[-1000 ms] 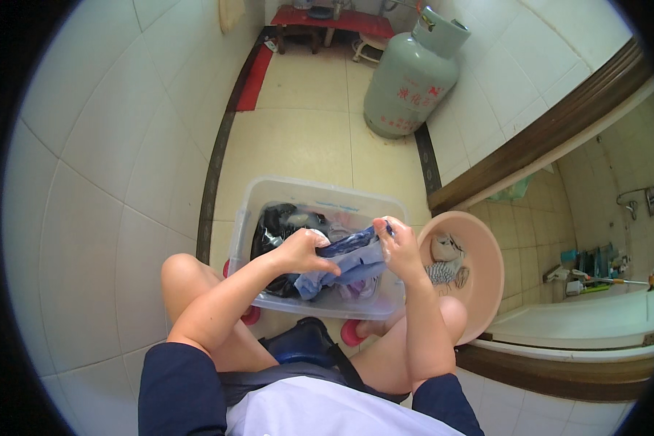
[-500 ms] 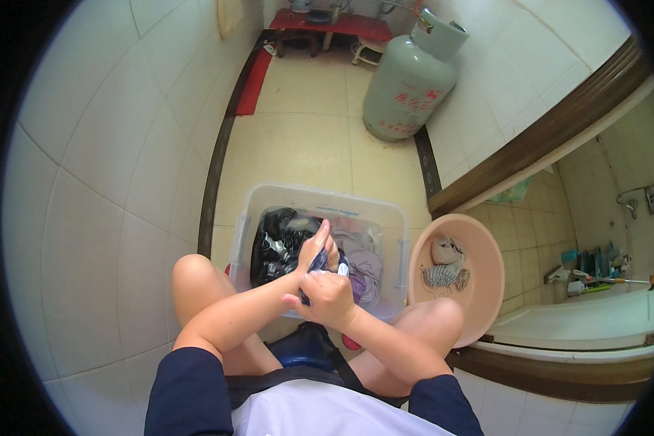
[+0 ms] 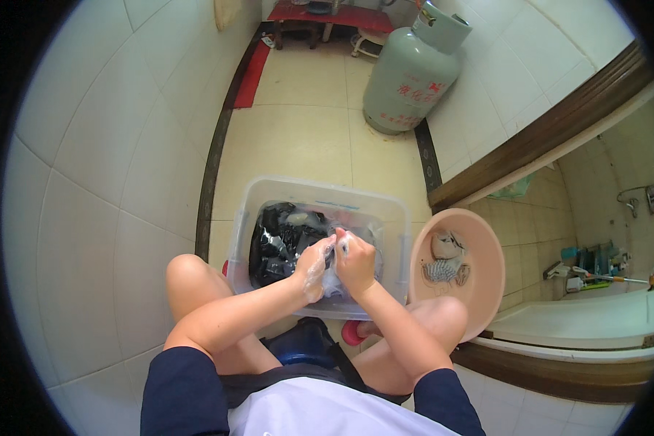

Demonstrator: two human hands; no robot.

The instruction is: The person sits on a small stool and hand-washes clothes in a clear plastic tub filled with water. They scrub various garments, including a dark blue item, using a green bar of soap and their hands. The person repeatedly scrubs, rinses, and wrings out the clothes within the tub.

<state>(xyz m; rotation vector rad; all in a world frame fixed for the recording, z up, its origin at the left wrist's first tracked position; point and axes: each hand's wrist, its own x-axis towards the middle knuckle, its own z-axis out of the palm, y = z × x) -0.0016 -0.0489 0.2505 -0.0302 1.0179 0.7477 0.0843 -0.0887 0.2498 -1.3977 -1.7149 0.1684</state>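
A clear plastic tub (image 3: 248,218) stands on the floor between my knees. Black wet clothing (image 3: 280,243) fills its left side in water. Over the tub's middle, my left hand (image 3: 312,267) and my right hand (image 3: 354,263) are closed and pressed together, with white suds on both. They grip a bunched cloth, mostly hidden by the fingers; a bit of dark fabric shows between them. Pale lavender fabric (image 3: 332,285) shows just below the hands, and I cannot tell whether it is part of the same piece.
Right of the tub stands a peach basin (image 3: 487,291) with a striped cloth (image 3: 443,272) and a pale cloth (image 3: 447,245) inside. A grey-green gas cylinder (image 3: 410,80) is by the right wall, a red low table (image 3: 334,14) at the far end. A doorway opens at right.
My right hand has moved up and right from across my left wrist, and both hands now meet fingertip to fingertip. The navy cloth between them shows less. More suds show on the hands.
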